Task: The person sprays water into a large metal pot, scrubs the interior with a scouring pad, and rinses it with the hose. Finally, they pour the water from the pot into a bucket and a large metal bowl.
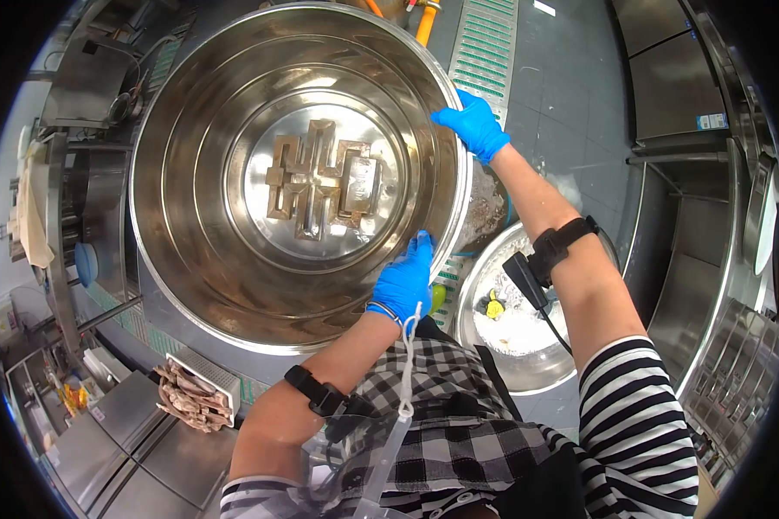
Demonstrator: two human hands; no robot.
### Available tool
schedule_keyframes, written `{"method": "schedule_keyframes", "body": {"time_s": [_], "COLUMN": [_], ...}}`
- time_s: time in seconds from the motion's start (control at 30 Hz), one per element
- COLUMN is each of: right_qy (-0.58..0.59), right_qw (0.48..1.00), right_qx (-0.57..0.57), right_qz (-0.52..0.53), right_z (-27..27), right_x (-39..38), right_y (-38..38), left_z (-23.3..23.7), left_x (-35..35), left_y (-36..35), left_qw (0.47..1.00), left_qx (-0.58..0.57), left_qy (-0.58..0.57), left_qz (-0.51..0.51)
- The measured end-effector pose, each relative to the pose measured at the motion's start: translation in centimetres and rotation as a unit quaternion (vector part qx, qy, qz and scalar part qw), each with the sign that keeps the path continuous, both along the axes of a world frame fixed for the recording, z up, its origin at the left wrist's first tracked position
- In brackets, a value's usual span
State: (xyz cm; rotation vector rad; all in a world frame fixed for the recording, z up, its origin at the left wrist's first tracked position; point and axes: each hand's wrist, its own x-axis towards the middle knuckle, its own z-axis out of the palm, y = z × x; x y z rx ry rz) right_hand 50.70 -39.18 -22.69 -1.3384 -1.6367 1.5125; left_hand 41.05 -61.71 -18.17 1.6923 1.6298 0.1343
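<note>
A very large round stainless steel pot (pixel 182 186) fills the left and middle of the view, its open mouth turned toward me. On its inner bottom is a raised, brownish, character-like pattern (pixel 320 182). My right hand (pixel 473 127), in a blue glove, grips the upper right of the rim, fingertips over the inner edge. Lower down, my left hand (pixel 402 284), gloved in blue too, is closed at the near right side of the same rim. Part of its fingers is hidden.
Right of the pot stands a wide metal basin (pixel 528 374) with white foam and a yellow item (pixel 494 308). A crate of bony meat pieces (pixel 195 396) is at lower left. Green-slotted drain grating (pixel 485 52) crosses the floor; steel cabinets (pixel 666 69) line the right, an orange pipe (pixel 426 24) the top.
</note>
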Motion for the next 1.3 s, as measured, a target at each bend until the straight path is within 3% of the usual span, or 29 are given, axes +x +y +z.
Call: {"method": "schedule_keyframes", "body": {"time_s": [0.07, 0.57, 0.67, 1.3], "right_qy": [0.003, 0.017, 0.004, 0.004], "right_qw": [1.000, 1.000, 1.000, 1.000], "right_qx": [0.000, 0.007, 0.009, -0.009], "right_qz": [-0.001, -0.005, -0.007, 0.005], "right_z": [-0.1, -0.4, -0.1, 0.9], "right_x": [0.0, 0.0, -0.1, -0.3], "right_y": [0.0, 0.1, 0.0, -0.2], "left_z": [0.6, 0.2, 0.4, 0.6], "left_x": [0.1, 0.0, 0.0, -0.2], "left_y": [0.2, -0.2, 0.0, 0.1], "left_qw": [0.998, 0.999, 0.999, 0.999], "left_qx": [-0.056, -0.002, -0.044, -0.043], "left_qy": [0.001, -0.022, -0.009, -0.007], "left_qz": [0.024, 0.031, 0.031, 0.030]}}
